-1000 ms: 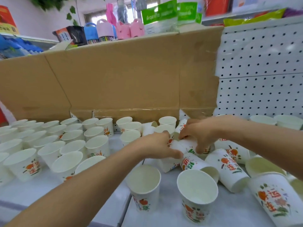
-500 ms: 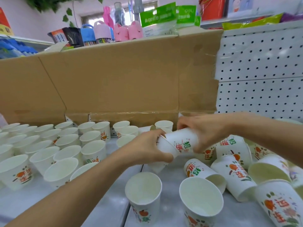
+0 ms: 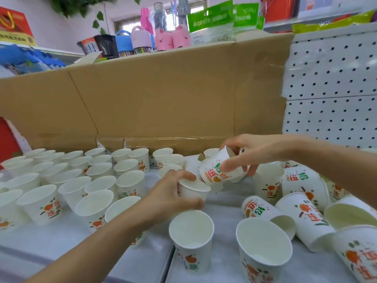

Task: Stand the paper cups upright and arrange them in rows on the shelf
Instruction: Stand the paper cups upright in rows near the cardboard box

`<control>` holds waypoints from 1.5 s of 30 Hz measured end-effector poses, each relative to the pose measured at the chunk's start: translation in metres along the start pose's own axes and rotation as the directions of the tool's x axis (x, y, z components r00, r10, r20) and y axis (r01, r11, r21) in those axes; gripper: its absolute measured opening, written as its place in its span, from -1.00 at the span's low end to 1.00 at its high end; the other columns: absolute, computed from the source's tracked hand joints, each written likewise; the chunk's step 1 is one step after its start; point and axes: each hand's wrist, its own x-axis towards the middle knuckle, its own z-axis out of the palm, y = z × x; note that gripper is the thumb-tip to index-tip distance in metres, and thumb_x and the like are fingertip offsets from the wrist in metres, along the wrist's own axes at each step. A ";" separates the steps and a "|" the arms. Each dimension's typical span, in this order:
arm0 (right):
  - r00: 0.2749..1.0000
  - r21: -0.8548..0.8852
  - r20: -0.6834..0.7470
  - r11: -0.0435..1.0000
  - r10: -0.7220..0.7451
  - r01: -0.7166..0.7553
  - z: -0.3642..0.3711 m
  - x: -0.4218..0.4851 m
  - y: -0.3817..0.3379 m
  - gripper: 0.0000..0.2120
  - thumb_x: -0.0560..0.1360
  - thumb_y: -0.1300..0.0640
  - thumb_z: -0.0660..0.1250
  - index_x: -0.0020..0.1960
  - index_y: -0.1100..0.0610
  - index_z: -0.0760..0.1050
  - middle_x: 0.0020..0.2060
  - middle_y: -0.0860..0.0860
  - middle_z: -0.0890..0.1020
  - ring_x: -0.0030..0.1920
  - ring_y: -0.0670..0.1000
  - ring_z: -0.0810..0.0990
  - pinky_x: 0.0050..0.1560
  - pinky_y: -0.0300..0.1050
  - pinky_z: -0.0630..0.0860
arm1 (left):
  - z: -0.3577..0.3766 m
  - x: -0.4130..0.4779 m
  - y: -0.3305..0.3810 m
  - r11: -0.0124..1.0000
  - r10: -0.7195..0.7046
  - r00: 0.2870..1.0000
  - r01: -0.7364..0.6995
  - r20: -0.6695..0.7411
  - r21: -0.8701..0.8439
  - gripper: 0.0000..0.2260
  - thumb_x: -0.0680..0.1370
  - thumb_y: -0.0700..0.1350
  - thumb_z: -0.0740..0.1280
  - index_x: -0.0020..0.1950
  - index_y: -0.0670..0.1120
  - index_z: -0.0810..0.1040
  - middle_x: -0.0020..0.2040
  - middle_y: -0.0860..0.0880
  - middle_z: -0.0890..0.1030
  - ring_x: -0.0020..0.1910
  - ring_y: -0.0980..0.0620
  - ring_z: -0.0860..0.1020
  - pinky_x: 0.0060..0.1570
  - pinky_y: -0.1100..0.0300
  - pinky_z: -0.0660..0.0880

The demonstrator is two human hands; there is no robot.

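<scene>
White shelf (image 3: 61, 248): upright cups (image 3: 85, 174) left, tipped cups (image 3: 306, 219) right.

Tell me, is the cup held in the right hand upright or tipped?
Tipped. The right hand grips the cup with its wall leaning steeply; its printed characters run sideways.

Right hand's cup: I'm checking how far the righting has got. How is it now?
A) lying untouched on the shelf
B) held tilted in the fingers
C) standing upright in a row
B: the right hand grips the printed cup tilted, thumb across its print; the left hand grips another cup.
</scene>
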 end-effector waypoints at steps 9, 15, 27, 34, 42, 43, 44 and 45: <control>0.970 -0.445 0.125 0.885 0.209 -0.133 0.027 0.011 -0.011 -0.15 0.30 -0.44 0.33 0.47 -0.13 0.18 0.40 -0.13 0.37 0.32 -0.02 0.41 0.30 -0.01 0.39 | -0.010 0.005 -0.006 0.954 -0.025 0.991 -0.017 0.134 0.299 -0.44 0.37 0.08 0.54 0.27 0.22 0.36 0.29 0.18 0.40 0.21 0.15 0.44 0.24 0.23 0.42; 0.970 -0.450 0.133 0.884 0.202 -0.123 0.021 0.007 -0.022 -0.22 0.35 -0.50 0.18 0.44 -0.10 0.29 0.34 -0.12 0.44 0.26 -0.05 0.45 0.24 -0.04 0.42 | -0.050 0.005 0.015 0.889 0.062 0.973 -0.155 0.220 0.431 -0.65 0.47 -0.03 0.46 0.21 0.19 0.47 0.23 0.25 0.42 0.24 0.24 0.39 0.21 0.28 0.38; 0.969 -0.465 -0.233 0.885 -0.083 -0.036 0.014 0.087 -0.017 -0.85 0.55 0.05 0.24 -0.06 -0.07 0.60 -0.20 -0.14 0.59 -0.14 -0.01 0.58 -0.20 -0.11 0.52 | -0.077 0.095 -0.017 0.771 0.023 0.981 -0.139 0.192 0.621 -0.64 0.55 -0.21 0.30 0.32 0.04 0.48 0.18 0.13 0.58 0.07 0.09 0.52 0.08 0.20 0.47; 0.963 -0.545 -0.197 0.837 -0.187 0.051 0.017 0.136 -0.005 -0.77 0.51 0.25 0.21 0.01 0.00 0.57 -0.18 -0.10 0.49 -0.12 0.04 0.50 -0.32 -0.17 0.34 | -0.082 0.101 -0.034 0.583 0.042 0.980 -0.180 0.193 0.792 -0.67 0.53 -0.17 0.25 0.25 0.14 0.51 0.07 0.08 0.58 0.06 0.01 0.51 -0.01 0.16 0.44; 0.997 -0.520 -0.069 0.854 -0.027 -0.013 0.019 0.159 -0.015 -0.77 0.39 0.40 0.25 -0.04 0.21 0.60 -0.13 0.15 0.63 -0.26 0.03 0.43 -0.32 -0.12 0.37 | -0.095 0.095 -0.049 0.659 -0.071 0.979 -0.099 0.193 0.745 -0.57 0.49 -0.03 0.39 0.34 0.16 0.41 0.17 0.10 0.56 0.10 0.04 0.51 0.11 0.10 0.50; 0.997 -0.524 -0.067 0.852 -0.037 -0.004 0.019 0.158 -0.016 -0.72 0.42 0.37 0.28 0.05 0.16 0.62 -0.04 0.08 0.66 -0.19 0.03 0.49 -0.26 -0.12 0.43 | -0.095 0.094 -0.049 0.689 -0.075 0.978 -0.090 0.194 0.719 -0.55 0.48 0.00 0.41 0.35 0.17 0.40 0.18 0.11 0.54 0.11 0.05 0.51 0.11 0.12 0.49; 0.996 -0.533 -0.075 0.846 -0.052 0.004 0.019 0.158 -0.014 -0.70 0.45 0.34 0.30 0.10 0.11 0.62 0.02 0.01 0.66 -0.11 0.02 0.54 -0.20 -0.13 0.45 | -0.095 0.093 -0.048 0.701 -0.063 0.979 -0.093 0.192 0.707 -0.53 0.48 0.01 0.42 0.36 0.16 0.39 0.19 0.12 0.53 0.12 0.05 0.50 0.12 0.12 0.48; 0.993 -0.551 -0.097 0.835 -0.070 0.005 0.019 0.157 -0.014 -0.72 0.47 0.31 0.32 0.12 0.07 0.61 0.04 -0.03 0.64 -0.06 0.02 0.56 -0.18 -0.15 0.44 | -0.095 0.092 -0.046 0.694 -0.028 0.983 -0.113 0.184 0.711 -0.54 0.48 0.00 0.41 0.36 0.15 0.39 0.20 0.13 0.52 0.14 0.05 0.50 0.12 0.13 0.47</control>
